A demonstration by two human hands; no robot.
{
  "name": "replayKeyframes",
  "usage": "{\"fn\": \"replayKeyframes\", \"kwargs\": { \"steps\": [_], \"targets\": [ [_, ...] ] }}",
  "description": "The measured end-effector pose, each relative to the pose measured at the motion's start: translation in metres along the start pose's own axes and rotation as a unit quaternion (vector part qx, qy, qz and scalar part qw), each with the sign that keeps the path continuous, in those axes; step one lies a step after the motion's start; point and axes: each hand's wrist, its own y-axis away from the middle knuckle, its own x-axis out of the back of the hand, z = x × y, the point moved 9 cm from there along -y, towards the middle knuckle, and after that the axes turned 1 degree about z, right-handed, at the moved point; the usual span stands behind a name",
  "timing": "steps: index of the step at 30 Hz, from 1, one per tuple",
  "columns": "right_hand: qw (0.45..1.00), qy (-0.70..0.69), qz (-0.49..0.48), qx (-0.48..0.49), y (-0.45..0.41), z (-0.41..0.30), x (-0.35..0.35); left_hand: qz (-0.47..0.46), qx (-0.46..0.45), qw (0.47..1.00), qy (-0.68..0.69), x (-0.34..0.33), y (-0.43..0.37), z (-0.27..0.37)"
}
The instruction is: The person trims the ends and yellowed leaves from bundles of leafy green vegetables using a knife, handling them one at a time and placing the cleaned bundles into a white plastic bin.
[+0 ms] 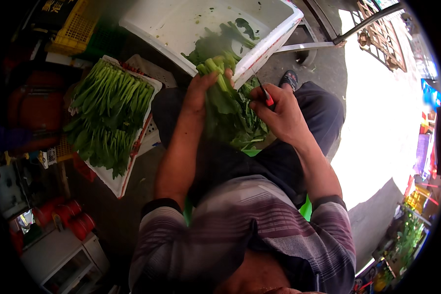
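Observation:
My left hand point(200, 90) is closed around a bunch of leafy green stalks point(222, 82), with the thick pale stem ends pointing away from me. The leaves hang back toward my lap. In my right hand point(283, 110) is a small knife point(267, 96) with a black and red handle, its thin blade pointing up and away, just right of the bunch. A pile of loose leaves point(248, 132) lies between my knees, below both hands. Beyond the hands, more leafy greens point(220, 40) rest in a white foam box point(242, 71).
To the left, a white foam tray point(112, 183) holds neatly stacked greens point(112, 106). A yellow crate point(73, 31) stands at upper left. Metal frame legs point(308, 46) rise right of the box. A white cabinet point(64, 257) with red containers point(68, 217) is at lower left.

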Motion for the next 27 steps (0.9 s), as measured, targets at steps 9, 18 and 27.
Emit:
{"fn": "replayKeyframes", "kwargs": {
  "steps": [9,18,27],
  "targets": [
    [0.998,0.056,-0.012,0.031,0.008,0.010,-0.019,0.032,-0.037,0.999,0.010,0.007,-0.004,0.000],
    [0.998,-0.028,-0.053,-0.008,0.017,0.025,-0.017,0.068,-0.049,0.996,0.008,0.017,-0.005,0.006],
    [0.998,0.017,-0.039,-0.045,0.036,0.062,-0.006,-0.129,-0.065,0.977,0.158,-0.009,0.000,0.019]
  ]
}}
